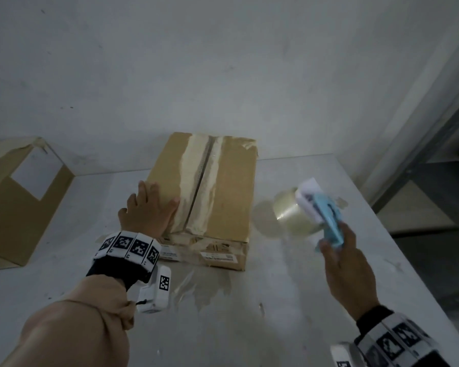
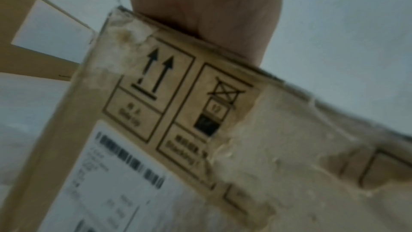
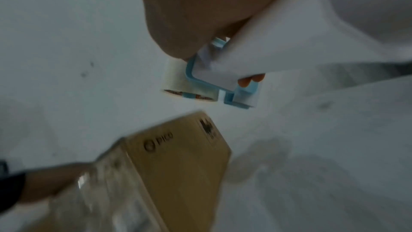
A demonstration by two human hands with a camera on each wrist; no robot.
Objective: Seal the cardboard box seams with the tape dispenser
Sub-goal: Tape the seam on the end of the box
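Note:
A brown cardboard box (image 1: 223, 186) lies flat on the white table (image 1: 249, 313), its middle seam running front to back between strips of torn pale paper. My left hand (image 1: 149, 207) rests flat on the box's near left top, fingers straight; in the left wrist view the palm (image 2: 214, 15) presses over the box's top edge (image 2: 178, 112). My right hand (image 1: 347, 263) grips the light blue tape dispenser (image 1: 326, 215) with its clear tape roll (image 1: 292, 210), held above the table to the right of the box. The dispenser (image 3: 214, 80) also shows in the right wrist view above the box (image 3: 178, 165).
An open, empty cardboard box (image 1: 19, 205) with a cut-out window stands at the far left. A white wall rises behind the table. The table's right edge (image 1: 398, 234) drops to a grey floor. Clear tape scraps (image 1: 204, 290) lie on the table before the box.

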